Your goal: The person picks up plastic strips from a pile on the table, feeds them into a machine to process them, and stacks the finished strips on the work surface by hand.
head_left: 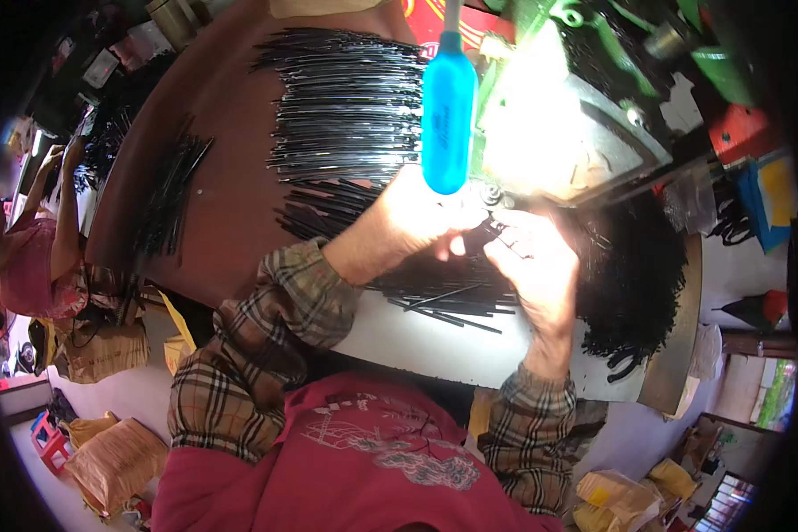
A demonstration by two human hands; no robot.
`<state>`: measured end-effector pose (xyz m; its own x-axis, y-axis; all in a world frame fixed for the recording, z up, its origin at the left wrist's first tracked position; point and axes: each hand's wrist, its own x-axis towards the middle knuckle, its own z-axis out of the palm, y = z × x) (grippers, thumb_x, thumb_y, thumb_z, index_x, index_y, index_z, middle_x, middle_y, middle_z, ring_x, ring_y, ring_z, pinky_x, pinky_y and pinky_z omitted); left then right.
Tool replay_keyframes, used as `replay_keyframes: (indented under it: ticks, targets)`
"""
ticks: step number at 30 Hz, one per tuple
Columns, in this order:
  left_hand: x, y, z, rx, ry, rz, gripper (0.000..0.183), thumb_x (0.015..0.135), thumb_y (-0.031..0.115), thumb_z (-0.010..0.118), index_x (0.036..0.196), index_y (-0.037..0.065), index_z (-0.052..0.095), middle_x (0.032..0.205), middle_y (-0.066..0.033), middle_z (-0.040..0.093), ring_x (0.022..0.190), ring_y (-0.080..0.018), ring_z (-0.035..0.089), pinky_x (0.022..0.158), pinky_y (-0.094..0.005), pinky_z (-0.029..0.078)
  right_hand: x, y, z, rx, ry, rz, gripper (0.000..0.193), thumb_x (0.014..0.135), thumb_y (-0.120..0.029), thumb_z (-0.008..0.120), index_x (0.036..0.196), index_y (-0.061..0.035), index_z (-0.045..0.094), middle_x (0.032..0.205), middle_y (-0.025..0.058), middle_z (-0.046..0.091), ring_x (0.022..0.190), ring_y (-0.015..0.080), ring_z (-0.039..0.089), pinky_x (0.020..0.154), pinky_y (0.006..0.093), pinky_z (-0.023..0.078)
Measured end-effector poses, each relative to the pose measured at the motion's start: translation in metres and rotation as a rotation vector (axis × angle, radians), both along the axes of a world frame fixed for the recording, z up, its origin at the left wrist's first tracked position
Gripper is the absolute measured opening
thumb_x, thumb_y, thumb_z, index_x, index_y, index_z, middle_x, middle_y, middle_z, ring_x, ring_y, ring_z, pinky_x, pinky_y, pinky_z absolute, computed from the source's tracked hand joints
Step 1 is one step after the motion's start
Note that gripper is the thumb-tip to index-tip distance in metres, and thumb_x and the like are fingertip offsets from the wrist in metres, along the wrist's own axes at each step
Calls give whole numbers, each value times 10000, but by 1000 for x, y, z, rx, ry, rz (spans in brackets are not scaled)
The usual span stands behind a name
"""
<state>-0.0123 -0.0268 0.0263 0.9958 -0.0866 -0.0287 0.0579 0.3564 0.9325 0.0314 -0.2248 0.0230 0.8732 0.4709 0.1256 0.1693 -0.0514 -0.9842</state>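
My left hand (417, 217) is closed beside a small round metal part (489, 193) of the machine. The blue bottle-shaped thing (449, 115) and strong glare hide part of its fingers, so what it grips cannot be made out. Close on its right, my right hand (541, 262) has its fingertips pinched on a thin black strip, small and partly hidden. Below and between the hands lie loose thin black strips (457, 301) on the white tabletop (390, 332). A thick layer of shiny black strips (350, 106) is lined up farther away.
A bright lamp glares over the green machine (607, 44) at the far right. A heap of black strips (638, 284) stands right of my right hand. Another bundle (173, 195) lies on the brown board (230, 133). Another person's arm (66, 182) shows at the far left.
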Motion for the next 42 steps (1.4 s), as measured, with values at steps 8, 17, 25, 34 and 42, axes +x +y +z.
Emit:
replay_keyframes:
  ticks: [8,17,25,34,42]
  targets:
    - [-13,-46,-27,-393,-33,137,172,874,38,634,1010,-46,572,861,-106,642,753,-163,659,676,-264,547,-29,3,-30,535,350,-172,218,926,-44,569,1125,46,566,781,63,580,702,113,557,645,261,485]
    - [-24,-34,-22,210,23,150,96,846,62,677,873,-10,619,712,-45,638,611,-86,573,539,-213,462,-17,12,-21,313,269,-71,71,888,-31,610,895,40,614,745,72,618,631,108,581,601,241,456]
    - [-18,-13,-16,354,-187,209,76,823,58,700,825,1,649,821,-27,656,699,-52,577,611,-209,474,-23,11,-5,-13,453,205,122,863,-44,654,937,50,630,803,98,666,615,100,599,570,219,484]
    - [-24,-9,-16,484,-16,284,64,819,10,697,844,-14,644,783,-33,650,694,-41,566,619,-187,468,-28,-3,-6,69,361,-27,157,862,-58,675,976,47,655,777,66,668,642,72,616,571,194,493]
    - [-13,6,-9,783,-201,273,89,785,101,684,815,17,673,668,-106,646,564,-163,602,551,-286,473,-22,4,-27,-106,153,47,112,833,-82,711,926,-24,688,729,7,651,589,15,527,517,171,419]
